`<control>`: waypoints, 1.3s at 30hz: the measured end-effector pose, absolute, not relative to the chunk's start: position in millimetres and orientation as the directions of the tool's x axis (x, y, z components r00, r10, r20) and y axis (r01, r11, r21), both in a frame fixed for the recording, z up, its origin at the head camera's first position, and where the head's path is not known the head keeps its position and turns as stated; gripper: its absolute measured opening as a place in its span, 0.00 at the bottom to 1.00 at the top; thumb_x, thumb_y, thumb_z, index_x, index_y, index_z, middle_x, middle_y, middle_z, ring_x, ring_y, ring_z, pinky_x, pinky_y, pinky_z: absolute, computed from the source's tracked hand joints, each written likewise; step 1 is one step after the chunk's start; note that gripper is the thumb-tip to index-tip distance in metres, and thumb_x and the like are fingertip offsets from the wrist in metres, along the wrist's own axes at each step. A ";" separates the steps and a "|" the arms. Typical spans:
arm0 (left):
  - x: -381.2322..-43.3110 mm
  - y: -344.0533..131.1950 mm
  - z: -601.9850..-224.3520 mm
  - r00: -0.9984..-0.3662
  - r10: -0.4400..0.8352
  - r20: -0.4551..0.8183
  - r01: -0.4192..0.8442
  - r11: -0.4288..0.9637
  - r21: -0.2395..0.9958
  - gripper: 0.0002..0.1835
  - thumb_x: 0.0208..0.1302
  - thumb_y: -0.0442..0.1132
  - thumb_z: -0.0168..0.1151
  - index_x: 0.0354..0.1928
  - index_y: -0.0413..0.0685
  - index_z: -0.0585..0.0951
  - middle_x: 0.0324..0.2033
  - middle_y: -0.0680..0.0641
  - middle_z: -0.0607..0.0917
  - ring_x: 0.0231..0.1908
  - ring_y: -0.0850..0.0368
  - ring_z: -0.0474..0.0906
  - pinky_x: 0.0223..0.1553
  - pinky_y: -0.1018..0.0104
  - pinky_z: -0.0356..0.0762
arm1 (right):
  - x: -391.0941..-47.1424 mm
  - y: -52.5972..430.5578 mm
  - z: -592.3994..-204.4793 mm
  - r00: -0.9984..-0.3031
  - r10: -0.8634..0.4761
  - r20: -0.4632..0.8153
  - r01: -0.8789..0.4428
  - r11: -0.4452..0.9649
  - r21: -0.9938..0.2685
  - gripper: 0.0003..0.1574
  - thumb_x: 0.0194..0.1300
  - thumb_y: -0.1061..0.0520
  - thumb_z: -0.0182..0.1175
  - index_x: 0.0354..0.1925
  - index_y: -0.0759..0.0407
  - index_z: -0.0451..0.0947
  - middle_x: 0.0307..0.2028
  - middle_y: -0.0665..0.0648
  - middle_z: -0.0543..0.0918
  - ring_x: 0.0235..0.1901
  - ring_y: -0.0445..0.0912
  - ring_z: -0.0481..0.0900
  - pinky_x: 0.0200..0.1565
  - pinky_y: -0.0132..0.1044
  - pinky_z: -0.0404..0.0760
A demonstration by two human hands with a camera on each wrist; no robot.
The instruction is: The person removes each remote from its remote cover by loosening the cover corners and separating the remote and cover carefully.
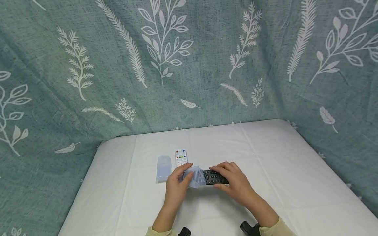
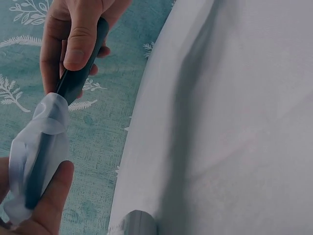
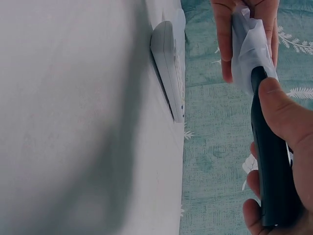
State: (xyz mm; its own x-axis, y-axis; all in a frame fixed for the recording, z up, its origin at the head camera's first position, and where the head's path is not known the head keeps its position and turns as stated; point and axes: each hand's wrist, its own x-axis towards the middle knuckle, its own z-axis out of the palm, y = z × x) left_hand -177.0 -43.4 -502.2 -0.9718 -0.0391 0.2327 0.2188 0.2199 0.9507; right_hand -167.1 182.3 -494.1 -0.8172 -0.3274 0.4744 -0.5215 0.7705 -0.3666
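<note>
A black remote control (image 1: 216, 177) is held level above the white table, one end inside a translucent bluish silicone sleeve (image 1: 197, 178). My right hand (image 1: 234, 182) grips the bare end, thumb on one long edge and fingers on the other. The sleeve is pinched between thumb and fingers of my left hand (image 1: 178, 183), and it looks bunched and wrinkled around the remote. In the left wrist view the dark remote (image 2: 73, 81) shows through the sleeve (image 2: 41, 147). The right wrist view shows the remote's side (image 3: 269, 156) along my right palm.
A white remote (image 1: 181, 157) with coloured buttons lies on the table (image 1: 141, 203) beyond my left hand. Left of it lies a second translucent sleeve (image 1: 163, 167), flat. Green leaf-patterned cloth (image 1: 206, 82) hangs behind and beside the table.
</note>
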 end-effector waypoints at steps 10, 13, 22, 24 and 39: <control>-175.6 -40.9 -505.6 -0.967 -0.097 0.233 0.213 0.182 0.960 0.11 0.61 0.32 0.68 0.44 0.53 0.88 0.53 0.49 0.87 0.62 0.50 0.78 0.68 0.48 0.70 | -167.1 177.4 -492.7 -0.806 -0.352 0.476 -0.528 0.792 -0.307 0.39 0.46 0.46 0.79 0.59 0.43 0.80 0.50 0.43 0.84 0.45 0.41 0.74 0.47 0.41 0.78; -174.7 -40.7 -506.5 -0.964 -0.125 0.233 0.207 0.192 0.959 0.11 0.61 0.31 0.68 0.43 0.54 0.89 0.51 0.49 0.88 0.62 0.50 0.79 0.67 0.45 0.71 | -166.7 176.5 -493.9 -0.804 -0.352 0.480 -0.528 0.793 -0.304 0.38 0.47 0.46 0.78 0.58 0.42 0.80 0.49 0.42 0.84 0.45 0.41 0.74 0.47 0.41 0.78; -172.8 -39.0 -504.7 -0.969 -0.177 0.170 0.131 0.211 0.969 0.11 0.61 0.30 0.66 0.42 0.52 0.89 0.50 0.48 0.89 0.60 0.48 0.79 0.62 0.43 0.75 | -165.4 177.1 -497.2 -0.798 -0.349 0.492 -0.530 0.795 -0.295 0.37 0.48 0.46 0.78 0.58 0.41 0.80 0.48 0.42 0.84 0.44 0.40 0.73 0.46 0.40 0.77; -172.6 -39.0 -504.6 -0.969 -0.183 0.165 0.123 0.220 0.968 0.11 0.61 0.30 0.67 0.41 0.52 0.89 0.49 0.48 0.89 0.59 0.49 0.79 0.61 0.46 0.76 | -165.3 178.0 -497.5 -0.796 -0.352 0.491 -0.532 0.794 -0.293 0.37 0.48 0.46 0.78 0.58 0.42 0.80 0.48 0.41 0.84 0.44 0.39 0.73 0.46 0.40 0.77; -170.8 -42.0 -504.4 -0.963 -0.177 0.204 0.159 0.240 0.958 0.12 0.60 0.27 0.67 0.39 0.53 0.90 0.42 0.48 0.91 0.33 0.65 0.77 0.28 0.77 0.74 | -164.3 184.8 -499.6 -0.783 -0.380 0.492 -0.546 0.799 -0.252 0.37 0.49 0.42 0.76 0.59 0.41 0.79 0.50 0.41 0.84 0.43 0.39 0.74 0.46 0.40 0.77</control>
